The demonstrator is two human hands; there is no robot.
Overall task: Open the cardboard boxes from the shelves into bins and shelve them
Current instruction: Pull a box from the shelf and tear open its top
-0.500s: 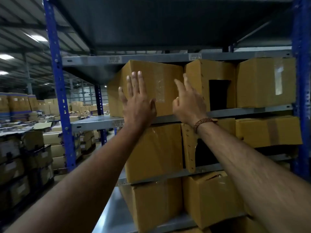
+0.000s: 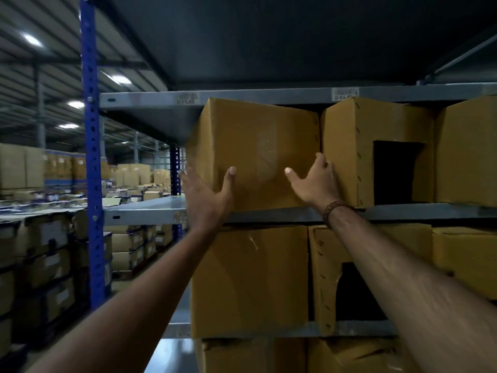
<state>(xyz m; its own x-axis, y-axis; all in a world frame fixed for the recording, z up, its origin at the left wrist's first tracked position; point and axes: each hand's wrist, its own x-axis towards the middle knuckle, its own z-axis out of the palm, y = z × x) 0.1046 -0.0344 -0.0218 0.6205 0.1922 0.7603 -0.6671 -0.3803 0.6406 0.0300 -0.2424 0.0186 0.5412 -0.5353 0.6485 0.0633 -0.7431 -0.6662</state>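
- The box [image 2: 255, 154] sits on the upper shelf [image 2: 403, 211], at the left end of its row, turned askew so one corner juts out past the shelf edge.
- My left hand [image 2: 207, 195] clasps its left side, thumb on the front face and fingers round the corner; my right hand [image 2: 314, 181] has its thumb on the front and its fingers tucked into the gap at the right edge.
- Just beside it stands a cut box [image 2: 376, 152] with a window already open in its front; my right fingers lie against it.
- I judge this the fetching step: the box is grasped but not yet off the shelf.
- Next calls for a level pull towards me, clear of the neighbour, ready for the weight.
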